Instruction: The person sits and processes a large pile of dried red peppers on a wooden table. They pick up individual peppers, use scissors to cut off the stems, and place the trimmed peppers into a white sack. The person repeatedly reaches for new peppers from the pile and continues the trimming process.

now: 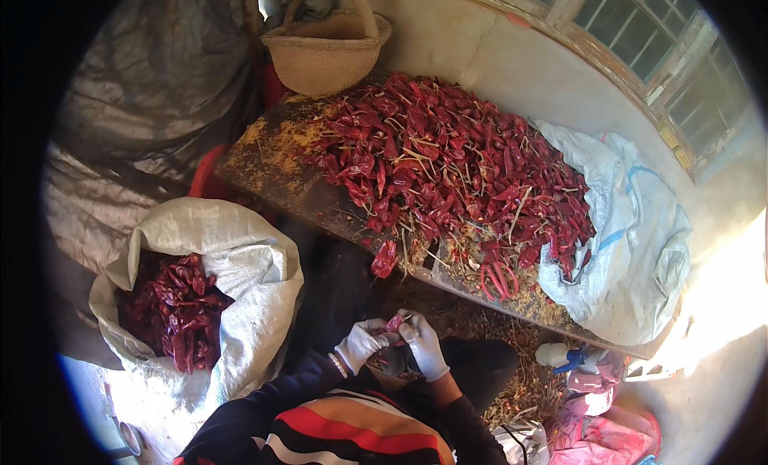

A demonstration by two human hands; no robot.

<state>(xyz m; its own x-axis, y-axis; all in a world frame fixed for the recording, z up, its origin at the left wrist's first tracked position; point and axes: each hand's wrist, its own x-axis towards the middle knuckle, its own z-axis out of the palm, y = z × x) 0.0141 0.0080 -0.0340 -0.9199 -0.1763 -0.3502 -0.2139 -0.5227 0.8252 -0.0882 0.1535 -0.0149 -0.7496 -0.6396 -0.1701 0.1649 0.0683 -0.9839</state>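
My left hand (362, 346), in a white glove, grips a dried red chili pepper (394, 323) above my lap. My right hand (423, 345), gloved too, pinches the same pepper at its stem end; the fingertips partly cover it. Below them a container (390, 378) sits at my lap, mostly hidden by hands and forearms. A large heap of dried red chilies (444, 159), many with pale stems, covers much of the table (300, 189) in front of me. One chili (384, 259) lies at the near table edge. Red-handled scissors (499, 280) lie farther right.
An open white woven sack (258, 285) holding red chilies (186, 321) stands at my left. Another woven sack (636, 243) lies at the heap's right end. A handled basket (327, 54) stands at the back. Stems litter the floor (522, 381), near pink cloth (612, 435).
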